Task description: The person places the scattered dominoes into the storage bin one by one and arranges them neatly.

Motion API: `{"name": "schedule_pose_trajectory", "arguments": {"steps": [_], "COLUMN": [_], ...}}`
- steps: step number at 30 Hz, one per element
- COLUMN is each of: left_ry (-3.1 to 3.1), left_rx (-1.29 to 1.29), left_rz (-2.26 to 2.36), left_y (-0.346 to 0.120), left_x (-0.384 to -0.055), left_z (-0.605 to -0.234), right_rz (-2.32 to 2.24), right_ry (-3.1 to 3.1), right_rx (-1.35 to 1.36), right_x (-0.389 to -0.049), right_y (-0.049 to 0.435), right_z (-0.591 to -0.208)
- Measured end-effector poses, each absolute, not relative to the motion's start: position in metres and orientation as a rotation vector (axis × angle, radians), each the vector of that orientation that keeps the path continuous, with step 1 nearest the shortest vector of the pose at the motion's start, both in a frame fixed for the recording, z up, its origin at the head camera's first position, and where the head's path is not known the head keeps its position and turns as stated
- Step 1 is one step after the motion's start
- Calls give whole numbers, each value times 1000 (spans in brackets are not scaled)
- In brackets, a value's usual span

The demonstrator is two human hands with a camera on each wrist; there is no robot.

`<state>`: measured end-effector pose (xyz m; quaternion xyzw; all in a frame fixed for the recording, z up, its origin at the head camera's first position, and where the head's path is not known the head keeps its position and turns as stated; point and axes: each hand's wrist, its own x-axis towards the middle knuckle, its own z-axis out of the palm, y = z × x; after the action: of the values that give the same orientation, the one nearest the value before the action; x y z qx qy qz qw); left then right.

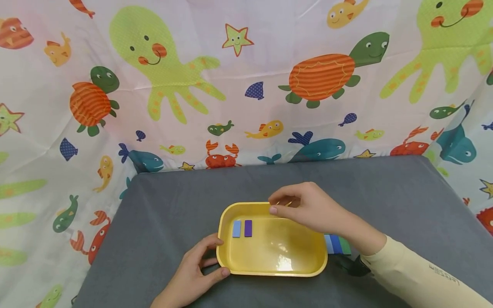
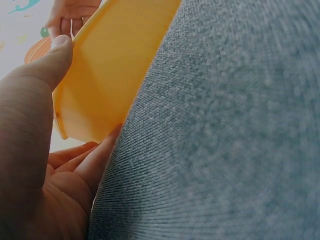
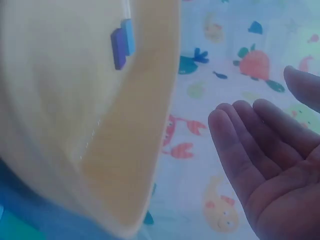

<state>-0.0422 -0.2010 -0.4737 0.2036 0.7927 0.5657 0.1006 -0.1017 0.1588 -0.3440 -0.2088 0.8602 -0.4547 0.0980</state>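
A yellow tray [image 1: 269, 269] lies on the grey cloth, with a light blue tile [image 1: 236, 229] and a purple tile [image 1: 248, 228] side by side in its left part. My left hand [image 1: 196, 267] holds the tray's left end, thumb at the near corner and fingers along the side. Above the tray's far rim hovers my right hand [image 1: 304, 205]. In the right wrist view, the fingers [image 3: 250, 145] are slightly bent, the thumb stands apart, and nothing is between them.
Beside the tray's right end, partly hidden by the tray and right forearm, lie blue tiles [image 1: 334, 244] and a green tile [image 1: 344, 246]. A dark strap-like thing [image 1: 352, 265] is at the right wrist. A curtain [image 1: 254, 102] printed with sea animals hangs behind the table.
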Motion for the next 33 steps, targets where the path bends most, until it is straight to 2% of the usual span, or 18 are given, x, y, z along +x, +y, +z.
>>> {"name": "schedule_pose_trajectory", "arguments": {"steps": [8,15,33], "left_ry": [2351,2374,2411], "left_rx": [543,645,661], "left_rz": [1645,1663,1656], "left_y": [-199,-196,-198], "left_x": [-42,-43,-41], "left_z": [-472,-472,-474], "right_rz": [-1379,-1396,-1452], "right_ry": [2614,2667,2615], "right_rx": [-529,-418,-153], "right_x": [-90,-80,-42], "right_y": [187,217,271], "right_z": [-338,-345,-387]}}
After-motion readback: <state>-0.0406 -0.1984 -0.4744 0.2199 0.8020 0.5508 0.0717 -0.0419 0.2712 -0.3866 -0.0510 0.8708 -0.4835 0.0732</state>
